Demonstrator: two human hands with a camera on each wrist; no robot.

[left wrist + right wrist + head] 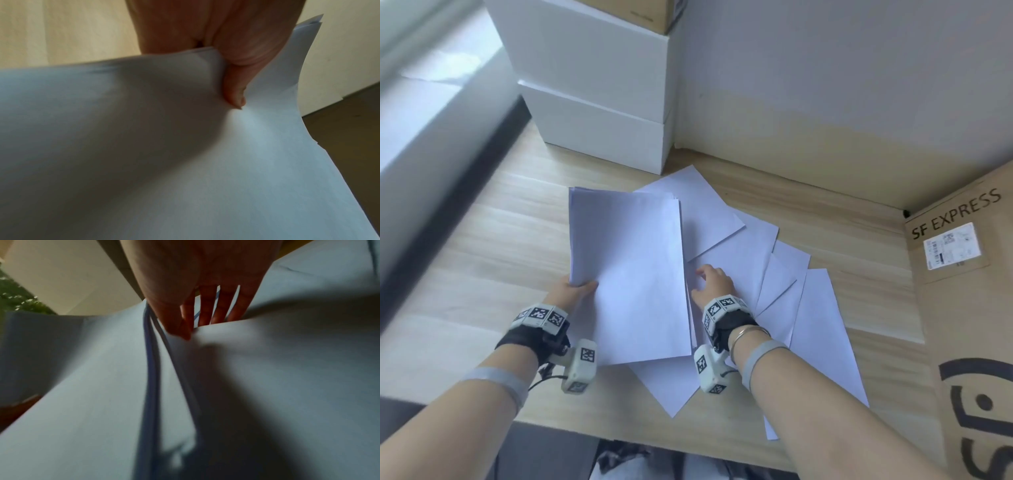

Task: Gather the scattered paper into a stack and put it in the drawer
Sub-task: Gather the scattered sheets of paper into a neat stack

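Note:
A stack of white paper (630,274) lies slightly lifted over the wooden table (493,240). My left hand (577,291) grips its near left edge, thumb on top. In the left wrist view the thumb (234,91) presses into the stack (185,162), which bends around it. Several loose sheets (822,329) fan out to the right, overlapping one another. My right hand (710,282) rests among them just right of the stack. In the right wrist view it (191,327) pinches a raised sheet (287,369), thumb on top and fingers behind its edge. No drawer is in view.
Two stacked white boxes (599,102) stand at the back left, with a cardboard box (647,13) on top. A large SF EXPRESS carton (969,308) blocks the right side. A wall closes off the back. The table's front edge runs near my forearms.

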